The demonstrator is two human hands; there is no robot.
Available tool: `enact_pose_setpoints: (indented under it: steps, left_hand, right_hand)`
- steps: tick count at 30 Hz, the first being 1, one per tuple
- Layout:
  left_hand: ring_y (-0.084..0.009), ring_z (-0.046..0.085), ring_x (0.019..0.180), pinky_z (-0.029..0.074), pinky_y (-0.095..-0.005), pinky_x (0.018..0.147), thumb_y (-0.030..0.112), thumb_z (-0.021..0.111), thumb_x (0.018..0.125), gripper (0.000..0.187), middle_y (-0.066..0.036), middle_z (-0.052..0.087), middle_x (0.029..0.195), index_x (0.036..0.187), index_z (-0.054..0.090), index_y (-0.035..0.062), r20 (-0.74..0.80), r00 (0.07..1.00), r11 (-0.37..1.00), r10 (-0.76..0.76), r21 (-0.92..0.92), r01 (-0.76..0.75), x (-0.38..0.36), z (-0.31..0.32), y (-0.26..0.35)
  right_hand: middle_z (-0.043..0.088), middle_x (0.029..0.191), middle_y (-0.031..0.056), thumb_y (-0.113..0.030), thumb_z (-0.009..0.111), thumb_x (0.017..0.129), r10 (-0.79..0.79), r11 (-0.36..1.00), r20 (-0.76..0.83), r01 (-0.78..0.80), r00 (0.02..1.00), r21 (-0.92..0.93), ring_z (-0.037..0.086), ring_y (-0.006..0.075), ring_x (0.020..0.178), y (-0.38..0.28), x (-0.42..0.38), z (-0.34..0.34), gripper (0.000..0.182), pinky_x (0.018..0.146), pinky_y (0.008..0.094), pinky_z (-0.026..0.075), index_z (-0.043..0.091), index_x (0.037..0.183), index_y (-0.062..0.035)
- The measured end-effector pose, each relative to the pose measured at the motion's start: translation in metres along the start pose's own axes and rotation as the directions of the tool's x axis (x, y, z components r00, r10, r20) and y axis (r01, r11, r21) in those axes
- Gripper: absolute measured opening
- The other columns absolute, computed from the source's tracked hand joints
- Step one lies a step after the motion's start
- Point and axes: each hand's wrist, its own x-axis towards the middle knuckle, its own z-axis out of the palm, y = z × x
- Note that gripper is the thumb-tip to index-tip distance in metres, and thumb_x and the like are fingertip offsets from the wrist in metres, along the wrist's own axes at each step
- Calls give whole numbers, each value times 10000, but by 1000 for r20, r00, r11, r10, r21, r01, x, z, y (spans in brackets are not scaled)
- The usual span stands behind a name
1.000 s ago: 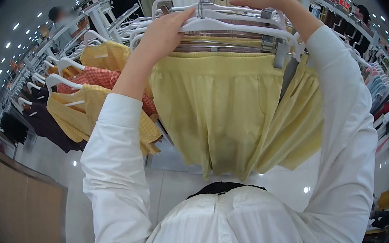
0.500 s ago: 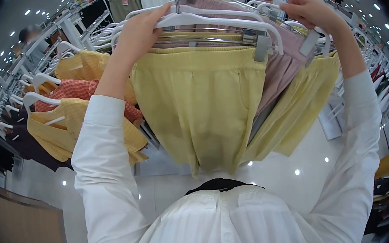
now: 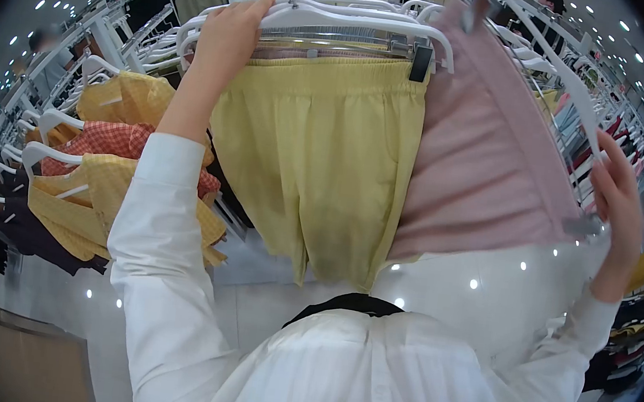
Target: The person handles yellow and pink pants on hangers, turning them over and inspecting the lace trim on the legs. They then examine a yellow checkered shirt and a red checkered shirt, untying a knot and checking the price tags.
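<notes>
Yellow pants [image 3: 317, 137] with an elastic waist hang from a white clip hanger [image 3: 358, 21] at the front of the rack. My left hand [image 3: 228, 38] is closed around the left ends of this hanger and those behind it. Off to the right, my right hand [image 3: 616, 183] grips the end of another white hanger [image 3: 562, 76]. Pink pants [image 3: 481, 163] are clipped to that hanger, which slants steeply down to the right. Their left part lies behind the yellow pants. Fingertips of my left hand are partly hidden by the hangers.
Yellow tops [image 3: 101, 184] and a red checked top [image 3: 110, 143] hang on white hangers at the left. A wooden counter [image 3: 26, 358] stands at lower left. More clothes racks line both sides, and folded clothes [image 3: 632, 336] are stacked at right. A person [image 3: 48, 63] is in the left background.
My right hand has swung right and down, drawing the pink pants on their hanger out from among the others. My left hand stays on the hangers.
</notes>
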Motion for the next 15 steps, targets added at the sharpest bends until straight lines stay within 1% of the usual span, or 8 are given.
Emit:
enact_pose_setpoints:
  steps: [3, 5, 8, 10, 11, 13, 14, 15]
  left_hand:
    - [-257, 567, 875, 441, -369, 769, 2, 523, 717, 476, -106, 596, 960, 1177, 472, 116, 32, 999, 999, -29, 40, 28, 7, 14, -2]
    - [-223, 564, 889, 415, -381, 790, 57, 469, 771, 386, -69, 599, 896, 1155, 461, 98, -2, 999, 995, -38, 89, 38, 11, 30, -9]
    - [-227, 565, 894, 416, -382, 787, 71, 459, 779, 349, -68, 602, 897, 1126, 473, 94, -23, 998, 990, -53, 126, 55, 16, 52, -22]
    - [-234, 566, 893, 417, -384, 786, 78, 463, 777, 335, -70, 603, 894, 1111, 478, 94, -38, 998, 985, -59, 161, 65, 18, 63, -26]
    - [-240, 567, 892, 417, -387, 785, 85, 468, 776, 321, -72, 604, 890, 1097, 482, 94, -64, 995, 977, -70, 198, 81, 20, 68, -29]
    - [-239, 564, 897, 417, -386, 784, 90, 466, 777, 313, -70, 602, 900, 1089, 485, 95, -48, 994, 972, -97, 211, 105, 23, 77, -32]
    - [-237, 561, 903, 418, -385, 783, 95, 465, 778, 304, -68, 599, 909, 1081, 488, 97, -32, 992, 966, -125, 224, 129, 24, 79, -33]
    - [-237, 561, 903, 418, -385, 783, 95, 465, 778, 304, -68, 599, 909, 1081, 488, 97, -37, 991, 965, -128, 228, 133, 22, 81, -33]
  right_hand:
    - [409, 621, -63, -160, 484, 857, -10, 989, -107, -6, 994, -149, 286, -16, 415, 24, -38, -43, 401, 360, 139, 192, 423, 1241, -62]
    - [448, 657, -56, -153, 488, 855, -12, 986, -124, -9, 992, -169, 289, -19, 426, 37, -63, -72, 403, 370, 134, 188, 422, 1243, -63]
    - [517, 765, -24, -137, 498, 845, 46, 960, -253, -113, 966, -258, 361, -10, 505, 39, -93, -105, 420, 439, 121, 239, 412, 1246, -45]
    - [542, 909, 31, -130, 493, 840, 23, 945, -144, -68, 989, -320, 457, 46, 691, 42, -104, -120, 415, 594, 153, 320, 416, 1228, -6]
    - [542, 909, 31, -130, 493, 840, 25, 945, -145, -71, 989, -318, 457, 46, 691, 43, -107, -119, 415, 594, 153, 320, 416, 1228, -6]
    - [524, 1011, 78, -120, 473, 834, -160, 924, 20, 158, 987, -348, 465, 129, 889, 43, -108, -120, 388, 754, 232, 335, 436, 1188, 34]
    - [524, 1011, 78, -120, 473, 834, -167, 923, 20, 163, 986, -349, 465, 129, 889, 39, -107, -122, 388, 754, 232, 335, 436, 1188, 34]
    - [513, 1053, 99, -108, 484, 815, -145, 910, 126, 182, 981, -372, 459, 154, 924, 31, -105, -126, 388, 790, 258, 329, 447, 1172, 42]
